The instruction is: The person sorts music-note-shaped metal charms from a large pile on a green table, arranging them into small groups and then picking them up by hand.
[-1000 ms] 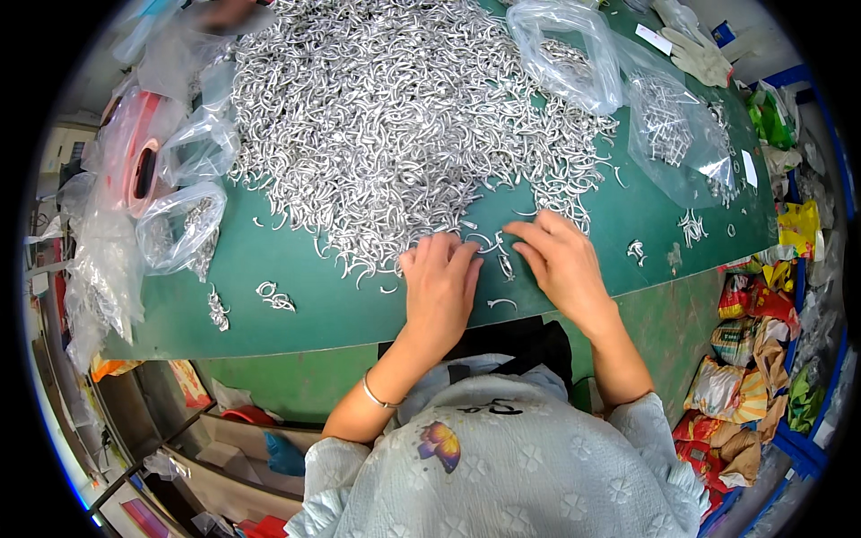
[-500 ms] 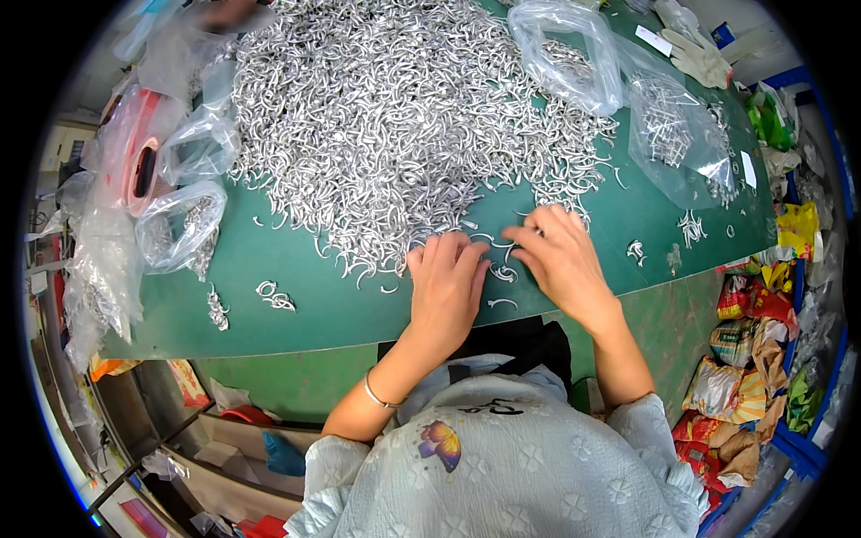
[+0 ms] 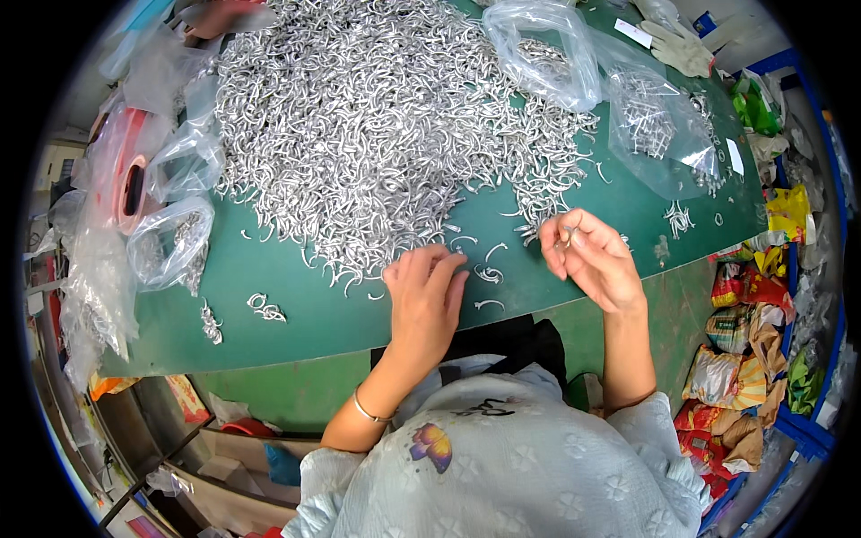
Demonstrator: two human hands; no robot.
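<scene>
A large heap of small curved silver metal pieces [image 3: 359,125] covers the middle of the green table [image 3: 332,334]. My left hand [image 3: 420,300] rests at the heap's near edge, fingers curled down; whatever they grip, if anything, is hidden. My right hand [image 3: 596,260] is raised over the table to the right, palm partly turned up. Its thumb and fingertips pinch a small curved metal piece [image 3: 569,236], mostly covered by the fingers. Between the hands lie several loose curved pieces [image 3: 489,274].
Clear plastic bags with metal pieces stand at the left [image 3: 172,240] and right [image 3: 659,134]. Small clusters lie at the front left [image 3: 266,308] and right [image 3: 679,218]. A red-and-white object [image 3: 133,184] sits under plastic. A glove [image 3: 677,49] lies far right; colourful packages [image 3: 728,381] fill the right side.
My right hand has moved right and turned its palm up, with a small metal piece now showing in its fingers. My left hand has shifted slightly left and nearer. The whole view has shifted a little.
</scene>
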